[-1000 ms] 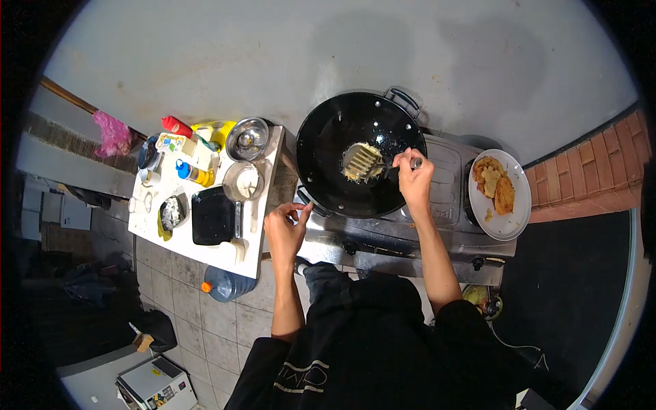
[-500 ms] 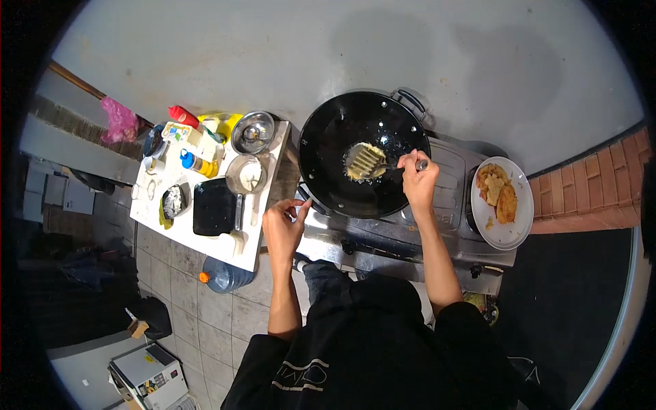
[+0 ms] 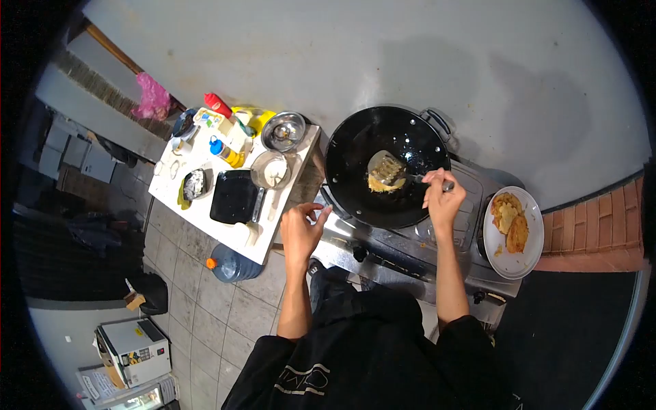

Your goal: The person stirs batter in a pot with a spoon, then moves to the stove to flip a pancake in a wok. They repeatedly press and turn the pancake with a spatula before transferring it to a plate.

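Observation:
My right hand (image 3: 444, 199) is closed around the handle of a slotted metal spatula (image 3: 389, 169). The spatula's blade overlaps a yellow, browned piece of fried food (image 3: 377, 185) inside a large black wok (image 3: 355, 140), hiding part of it. Oil shines on the wok's inner surface. At the wok's near left side, my left hand (image 3: 301, 234) is curled, with thumb and forefinger pinched right at the wok's side handle (image 3: 335, 203). The wok sits on a steel gas stove (image 3: 437, 249).
Right of the wok, a white plate (image 3: 529, 263) holds browned fried pieces (image 3: 517, 234). The white side table (image 3: 205, 213) bears a black square pan (image 3: 236, 196), a metal bowl (image 3: 283, 131), a flour bowl (image 3: 271, 169) and bottles. A water jug (image 3: 234, 264) stands below.
The camera view has shifted, so the scene sits further right and lower. The spatula blade has moved toward the food's far side, leaving its near edge more exposed.

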